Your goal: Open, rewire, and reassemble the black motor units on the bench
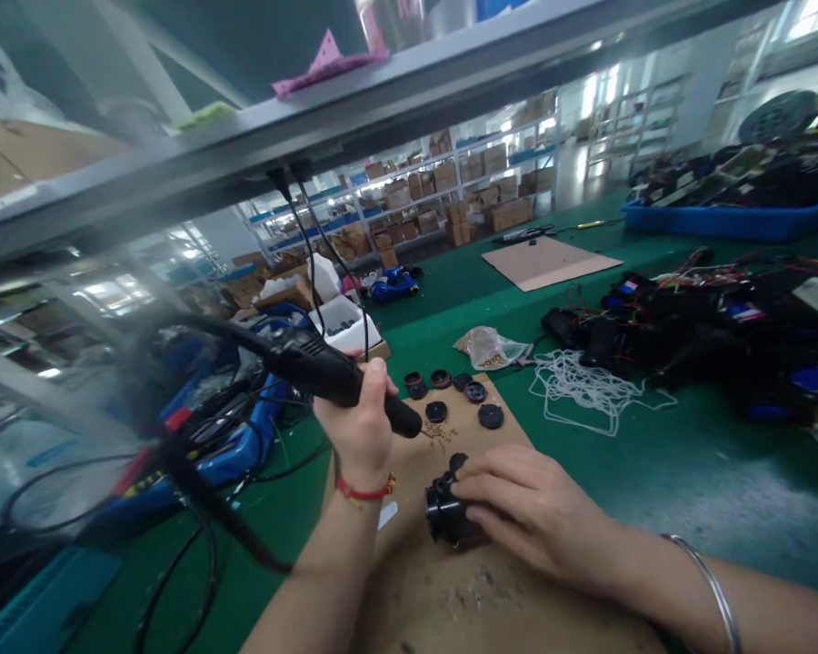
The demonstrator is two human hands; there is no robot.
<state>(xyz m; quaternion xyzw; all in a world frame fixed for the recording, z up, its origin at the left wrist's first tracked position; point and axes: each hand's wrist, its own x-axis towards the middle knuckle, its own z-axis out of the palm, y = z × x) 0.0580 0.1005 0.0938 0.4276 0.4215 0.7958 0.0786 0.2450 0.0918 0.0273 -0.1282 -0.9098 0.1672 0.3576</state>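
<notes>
The person's left hand (364,431) has its fingers wrapped around a black power screwdriver (334,368), its thumb along the ridged body. The thin bit points at loose brass-coloured screws (442,432); whether it touches one is hard to tell. The right hand (535,504) has its fingers closed over a glossy, roughly cylindrical black housing (442,516), steadying it on a brown cardboard sheet (409,590); the hand hides the housing's far end.

Beyond the screws sit round black caps (491,416), some with reddish rims. Farther out on the smooth green counter (443,304), a clear plastic bag (494,350) holds more brass-coloured pieces, just beside a loose tangle of white cord (579,391).

To the left, a blue bin (265,422) contains black cables and other items too blurred to name. Behind the screwdriver, a white box (363,334) holds small dark parts, partly covered by hanging cables. At far right, a shallow blue tray (723,221), cut off by the edge, is heaped with dark, indistinct parts. Nearer lies a pile of black and blue pieces (688,336) with thin coloured wires.
</notes>
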